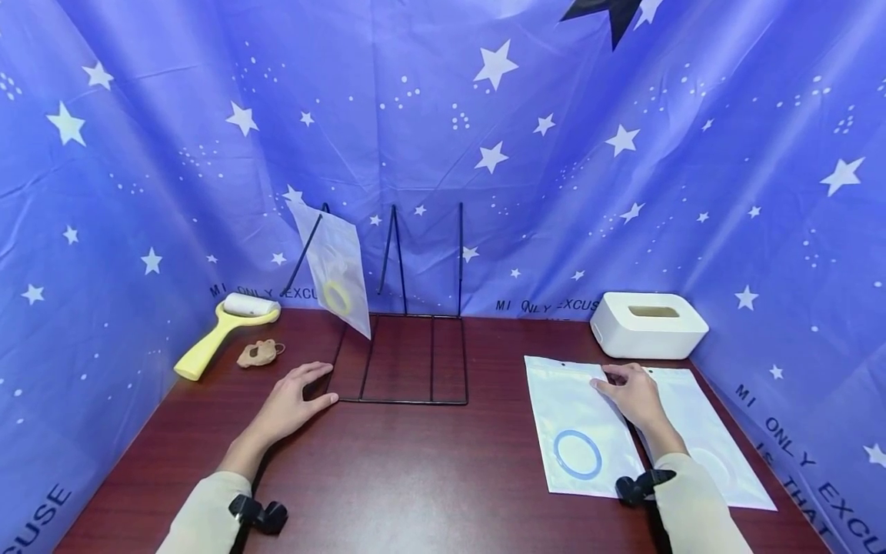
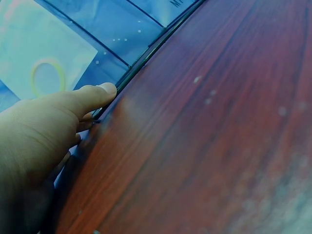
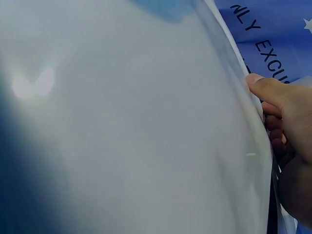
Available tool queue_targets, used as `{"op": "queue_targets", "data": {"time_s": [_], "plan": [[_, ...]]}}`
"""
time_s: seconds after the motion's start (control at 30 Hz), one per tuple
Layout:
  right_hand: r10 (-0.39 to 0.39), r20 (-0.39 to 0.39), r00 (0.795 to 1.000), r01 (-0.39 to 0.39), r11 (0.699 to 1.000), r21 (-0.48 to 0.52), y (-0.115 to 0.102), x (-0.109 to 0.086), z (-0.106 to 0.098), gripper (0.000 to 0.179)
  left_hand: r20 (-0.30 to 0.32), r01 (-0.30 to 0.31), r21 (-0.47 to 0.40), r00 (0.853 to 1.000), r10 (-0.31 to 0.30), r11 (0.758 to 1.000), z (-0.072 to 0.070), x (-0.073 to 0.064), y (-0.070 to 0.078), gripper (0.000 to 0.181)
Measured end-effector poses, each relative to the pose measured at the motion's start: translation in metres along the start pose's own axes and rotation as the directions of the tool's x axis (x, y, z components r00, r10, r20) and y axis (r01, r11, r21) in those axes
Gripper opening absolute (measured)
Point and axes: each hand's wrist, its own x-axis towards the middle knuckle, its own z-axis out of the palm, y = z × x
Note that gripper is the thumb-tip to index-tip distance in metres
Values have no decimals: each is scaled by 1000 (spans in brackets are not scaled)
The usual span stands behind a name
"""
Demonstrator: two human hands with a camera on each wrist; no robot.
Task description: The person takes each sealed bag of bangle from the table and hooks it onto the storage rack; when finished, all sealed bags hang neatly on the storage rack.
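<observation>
A black wire rack [image 1: 415, 401] stands on the table, and my left hand [image 1: 296, 400] grips its front left corner. In the left wrist view my thumb [image 2: 108, 88] lies along the wire with the fingers curled below. A clear-fronted zip bag with a yellow ring [image 1: 338, 254] stands tilted in the rack's left slot. On the right, my right hand [image 1: 633, 392] pinches the upper right edge of a white zip bag with a blue ring [image 1: 561, 400]. That bag's pale sheet [image 3: 146, 122] fills the right wrist view. Another white zip bag [image 1: 720, 423] lies partly under my right forearm.
A yellow-handled lint roller [image 1: 218, 338] and a small tan object with a loop [image 1: 259, 353] lie left of the rack. A white tissue box [image 1: 647, 327] stands at the back right. Blue star-patterned cloth [image 1: 429, 115] walls in the table's back and sides.
</observation>
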Motion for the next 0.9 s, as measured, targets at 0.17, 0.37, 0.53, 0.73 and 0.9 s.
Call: {"op": "queue_targets", "data": {"time_s": [0.17,0.37,0.53,0.73,0.9], "plan": [[6,-2,1000,-6,1000,-3,0,0,1,44,-5,-9,-1,1000,9,1000,-1,1,1,60],[4,17,1000,-4,1000,1,0,1,0,38,0,-4,-11,1000,4,1000,-1,1,1,61],[-5,22,1000,5,1000,5,0,1,1,29,-2,-2,-9,1000,2,1000,0,0,0,60],[-22,29,999,22,1000,7,-2,-1,0,19,-9,5,-6,1000,-5,1000,0,0,-1,59],[-86,-25,996,85,996,-12,-4,-3,-5,11,-7,3,-9,1000,-3,1000,1,0,-1,60]]}}
